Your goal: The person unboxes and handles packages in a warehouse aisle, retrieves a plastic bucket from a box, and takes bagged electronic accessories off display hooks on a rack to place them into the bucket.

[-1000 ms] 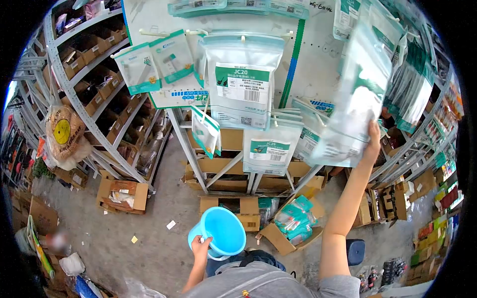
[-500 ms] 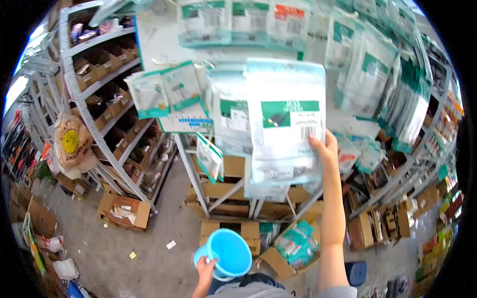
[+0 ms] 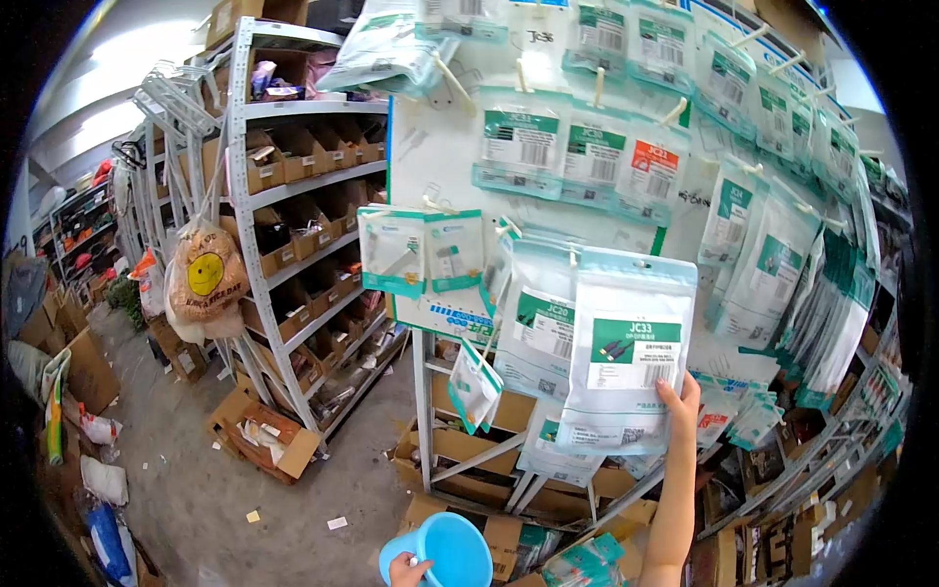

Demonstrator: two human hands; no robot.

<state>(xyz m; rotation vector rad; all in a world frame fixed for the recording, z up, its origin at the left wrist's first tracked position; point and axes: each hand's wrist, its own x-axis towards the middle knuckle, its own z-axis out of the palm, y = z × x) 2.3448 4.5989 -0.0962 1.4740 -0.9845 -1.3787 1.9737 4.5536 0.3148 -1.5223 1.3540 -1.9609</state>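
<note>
A white, green-labelled JC33 cable packet (image 3: 631,367) is upright in front of the display board. My right hand (image 3: 679,399) grips its lower right edge, thumb on the front and the other fingers mostly hidden behind. Just left of it hangs a similar JC20 packet (image 3: 539,318), partly covered by the held one. Low in the view, my left hand (image 3: 408,569) is closed on the rim of a light blue bucket (image 3: 460,558). The part of the bucket's inside that shows is plain blue.
The white display board (image 3: 440,127) carries several hooked packets, including a red-labelled JC21 packet (image 3: 648,176). Metal shelving (image 3: 284,196) with cardboard bins stands left. A smiley-face bag (image 3: 205,279) hangs beside it. An open carton (image 3: 259,435) sits on the grey floor (image 3: 323,479).
My view has tilted up and turned left, so the board's upper rows show more. The JC33 packet stays in my right hand, and the bucket in my left, both lower in view.
</note>
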